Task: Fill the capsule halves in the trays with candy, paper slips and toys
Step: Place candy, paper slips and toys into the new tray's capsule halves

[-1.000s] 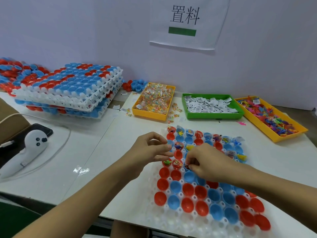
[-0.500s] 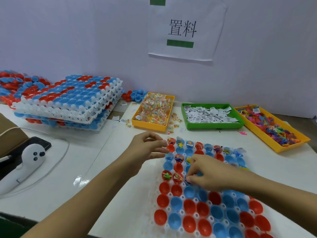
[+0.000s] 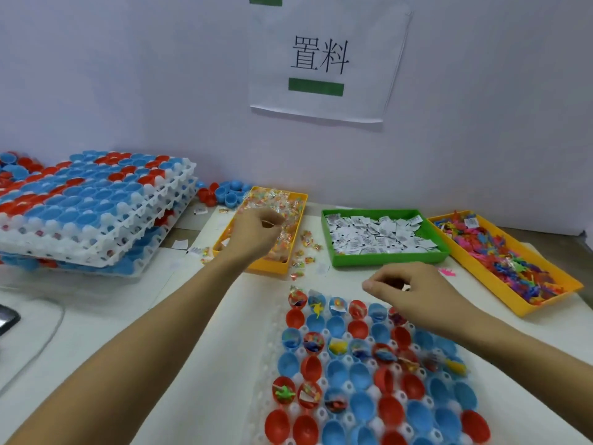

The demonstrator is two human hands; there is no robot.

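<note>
The white capsule tray (image 3: 324,409) in front of the person serves as the landmark: its far rows and a few cups nearer the person already hold small items, while most of the red and blue capsule halves (image 3: 359,406) toward the near edge sit bare. Beyond the tray's far-left corner lies the yellow candy bin (image 3: 296,203), its long axis running away from the person, and the left hand (image 3: 253,236) is down in it with fingers curled among the wrapped candies (image 3: 285,213); whether it has actually pinched any cannot be told. Straight beyond the tray's far edge sits the green bin of paper slips (image 3: 433,255), and beyond the far-right corner the yellow toy bin (image 3: 513,303). The right hand (image 3: 414,290) hovers over the tray's far row, between it and the green bin, fingertips drawn together; something dark may be pinched there, but it is too small to be sure. The empty cups lie back toward the person from both hands, so I judge the candy must travel near and rightward from the left hand, which is the hand closest to that bin
</note>
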